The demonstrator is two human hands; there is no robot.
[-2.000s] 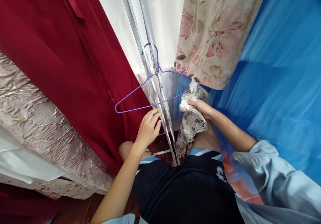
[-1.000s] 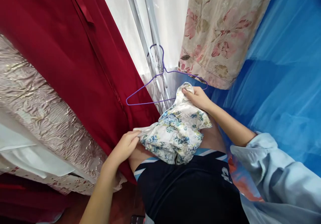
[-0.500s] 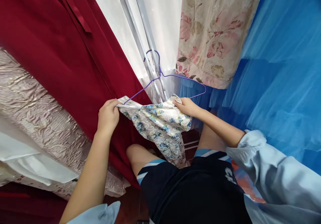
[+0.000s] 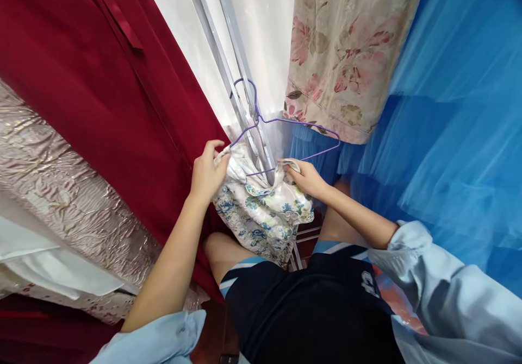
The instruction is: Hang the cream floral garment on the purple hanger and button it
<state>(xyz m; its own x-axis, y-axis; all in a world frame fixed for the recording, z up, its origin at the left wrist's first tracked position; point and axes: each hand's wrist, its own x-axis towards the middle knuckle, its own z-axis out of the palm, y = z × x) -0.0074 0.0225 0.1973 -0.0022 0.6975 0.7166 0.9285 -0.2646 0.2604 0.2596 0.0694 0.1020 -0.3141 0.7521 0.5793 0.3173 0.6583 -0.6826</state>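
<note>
One floral garment (image 4: 261, 220) hangs between the left hand (image 4: 207, 174), pinching one upper corner, and the right hand (image 4: 306, 178), pinching the other. It covers one end of the purple hanger (image 4: 258, 117)

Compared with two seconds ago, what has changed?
The left hand, holding nothing then, now grips the blue-flowered garment. The garment shifted left, from the right end of the purple hanger to its left. The right hand still holds it, and the hanger stays on the metal rack.
</note>
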